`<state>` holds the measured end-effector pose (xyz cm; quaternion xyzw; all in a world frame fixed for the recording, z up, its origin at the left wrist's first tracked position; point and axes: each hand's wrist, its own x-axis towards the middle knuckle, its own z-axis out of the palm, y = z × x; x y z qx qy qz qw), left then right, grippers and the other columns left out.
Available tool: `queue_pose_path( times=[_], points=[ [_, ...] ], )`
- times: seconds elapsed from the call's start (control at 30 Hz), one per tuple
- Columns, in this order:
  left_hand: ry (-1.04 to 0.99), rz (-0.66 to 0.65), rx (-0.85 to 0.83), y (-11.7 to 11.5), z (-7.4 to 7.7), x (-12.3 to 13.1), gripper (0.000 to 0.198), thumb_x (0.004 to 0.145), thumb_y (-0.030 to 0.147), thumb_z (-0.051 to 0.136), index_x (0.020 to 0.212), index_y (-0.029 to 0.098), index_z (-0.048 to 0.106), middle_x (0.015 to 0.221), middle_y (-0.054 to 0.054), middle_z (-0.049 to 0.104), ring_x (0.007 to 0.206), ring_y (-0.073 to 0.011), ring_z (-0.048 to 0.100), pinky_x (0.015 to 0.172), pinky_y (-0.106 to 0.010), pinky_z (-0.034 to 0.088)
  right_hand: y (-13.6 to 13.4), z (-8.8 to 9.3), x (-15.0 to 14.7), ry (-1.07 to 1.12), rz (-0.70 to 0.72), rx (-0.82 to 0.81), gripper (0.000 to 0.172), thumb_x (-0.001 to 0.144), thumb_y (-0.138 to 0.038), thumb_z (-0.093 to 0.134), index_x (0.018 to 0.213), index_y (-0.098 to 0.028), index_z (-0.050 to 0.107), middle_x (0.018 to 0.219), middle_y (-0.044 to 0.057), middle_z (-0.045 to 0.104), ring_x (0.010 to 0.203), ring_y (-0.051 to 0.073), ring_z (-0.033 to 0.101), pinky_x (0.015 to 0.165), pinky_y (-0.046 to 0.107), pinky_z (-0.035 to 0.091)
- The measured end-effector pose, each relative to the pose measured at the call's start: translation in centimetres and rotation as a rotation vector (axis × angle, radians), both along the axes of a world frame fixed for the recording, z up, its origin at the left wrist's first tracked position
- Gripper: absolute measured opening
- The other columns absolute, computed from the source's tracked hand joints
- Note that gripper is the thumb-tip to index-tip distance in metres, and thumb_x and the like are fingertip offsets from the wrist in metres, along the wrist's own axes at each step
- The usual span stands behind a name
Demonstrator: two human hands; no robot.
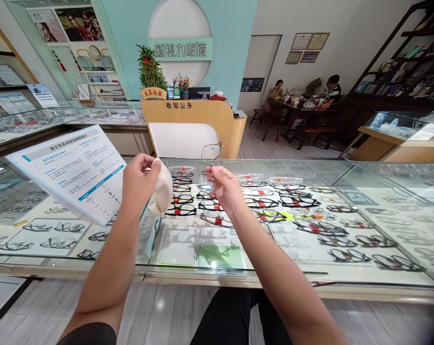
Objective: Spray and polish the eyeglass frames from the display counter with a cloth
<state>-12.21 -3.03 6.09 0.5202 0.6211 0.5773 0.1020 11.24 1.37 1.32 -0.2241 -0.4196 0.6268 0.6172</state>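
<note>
In the head view, a pale cream cloth (164,188) hangs from my left hand (139,181), pinched between thumb and fingers. My right hand (226,186) is closed on a pair of thin-framed eyeglasses (212,152). The glasses are turned on end, one lens above my fingers and the other below. Both hands are raised over a glass display case (217,273), and a small gap separates the cloth from the glasses. Several rows of spectacle frames (299,201), many with red tags, lie beneath them.
A printed sign (71,172) stands on the case left of my left hand. A green card (220,257) shows near the front edge. Beyond are a wooden reception counter (193,120) with a plant (150,67), and two people (334,88) at a dark table (292,108).
</note>
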Motion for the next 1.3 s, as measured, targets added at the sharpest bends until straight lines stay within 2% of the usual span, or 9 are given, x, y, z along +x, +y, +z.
queue_pose_path(
  times=[0.2, 0.33, 0.53, 0.87, 0.93, 1.0, 1.07, 1.13, 1.3],
  points=[
    [-0.342, -0.583, -0.141, -1.6, -0.6, 3.9, 0.035, 0.081, 0.046, 0.084, 0.079, 0.023, 0.057, 0.07, 0.003, 0.058, 0.062, -0.0131, 0.054, 0.056, -0.025, 0.05, -0.7, -0.1, -0.7, -0.027, -0.072, 0.027, 0.045, 0.062, -0.06, 0.104, 0.067, -0.026, 0.075, 0.083, 0.001, 0.074, 0.1, 0.022, 0.068, 0.085, 0.032, 0.049],
    [-0.314, -0.688, -0.201, -1.6, -1.3, 5.0, 0.04, 0.084, 0.051, 0.087, 0.083, 0.022, 0.059, 0.083, 0.001, 0.065, 0.072, -0.0145, 0.062, 0.067, -0.029, 0.061, -1.2, 0.0, -1.1, -0.037, -0.069, 0.039, 0.047, 0.062, -0.06, 0.104, 0.064, -0.027, 0.071, 0.078, 0.001, 0.071, 0.108, 0.025, 0.069, 0.095, 0.035, 0.052],
    [-0.262, -0.557, -0.117, 0.1, -1.9, 3.8, 0.037, 0.085, 0.055, 0.079, 0.085, 0.025, 0.056, 0.08, 0.0, 0.064, 0.072, -0.0178, 0.061, 0.066, -0.032, 0.058, -1.5, 0.0, -1.1, -0.071, -0.041, 0.053, 0.043, 0.068, -0.06, 0.101, 0.066, -0.028, 0.072, 0.079, 0.0, 0.069, 0.104, 0.023, 0.069, 0.095, 0.035, 0.052],
    [-0.116, 0.093, 0.32, -0.1, 0.9, -1.8, 0.017, 0.086, 0.031, 0.07, 0.086, 0.022, 0.055, 0.078, 0.001, 0.056, 0.073, -0.0155, 0.05, 0.069, -0.032, 0.044, -0.8, 0.5, 0.1, 0.01, -0.003, 0.018, 0.045, 0.063, -0.06, 0.106, 0.07, -0.026, 0.076, 0.085, 0.0, 0.076, 0.082, 0.016, 0.061, 0.08, 0.03, 0.05],
    [0.029, 0.232, 0.258, -0.2, 0.9, -2.6, 0.013, 0.089, 0.029, 0.069, 0.087, 0.022, 0.057, 0.082, 0.0, 0.062, 0.076, -0.0176, 0.054, 0.073, -0.034, 0.044, -0.7, 0.4, 0.1, 0.011, 0.022, 0.01, 0.045, 0.062, -0.059, 0.107, 0.071, -0.026, 0.078, 0.087, 0.0, 0.078, 0.077, 0.014, 0.057, 0.077, 0.03, 0.049],
    [0.177, 0.327, 0.005, 0.1, 0.6, -3.0, 0.013, 0.091, 0.035, 0.068, 0.089, 0.024, 0.061, 0.083, -0.002, 0.069, 0.078, -0.0231, 0.059, 0.075, -0.037, 0.045, -0.8, 0.4, 0.1, -0.005, 0.042, 0.007, 0.045, 0.061, -0.059, 0.107, 0.072, -0.026, 0.078, 0.087, 0.0, 0.078, 0.075, 0.014, 0.055, 0.075, 0.03, 0.048],
    [0.33, 0.329, -0.269, 0.6, 0.1, -3.2, 0.016, 0.091, 0.042, 0.07, 0.088, 0.026, 0.065, 0.086, -0.007, 0.074, 0.085, -0.0318, 0.066, 0.08, -0.042, 0.047, -0.8, 0.3, 0.0, -0.031, 0.054, 0.01, 0.046, 0.061, -0.06, 0.106, 0.072, -0.026, 0.078, 0.085, 0.0, 0.077, 0.075, 0.015, 0.055, 0.074, 0.03, 0.048],
    [0.457, 0.298, -0.341, 1.2, -0.6, -3.2, 0.017, 0.09, 0.044, 0.071, 0.089, 0.026, 0.069, 0.098, -0.013, 0.077, 0.102, -0.0403, 0.07, 0.089, -0.049, 0.051, -0.8, 0.3, 0.0, -0.062, 0.06, 0.018, 0.046, 0.062, -0.062, 0.105, 0.073, -0.027, 0.077, 0.084, 0.001, 0.076, 0.076, 0.016, 0.057, 0.075, 0.031, 0.048],
    [0.57, 0.059, 0.125, 2.1, -1.8, -1.6, 0.026, 0.099, 0.039, 0.062, 0.117, 0.023, 0.073, 0.127, -0.015, 0.078, 0.126, -0.0364, 0.07, 0.11, -0.051, 0.054, -0.2, 0.0, 0.6, -0.186, 0.115, 0.086, 0.045, 0.068, -0.066, 0.1, 0.072, -0.027, 0.079, 0.083, 0.001, 0.077, 0.077, 0.016, 0.059, 0.077, 0.032, 0.048]
  ],
)
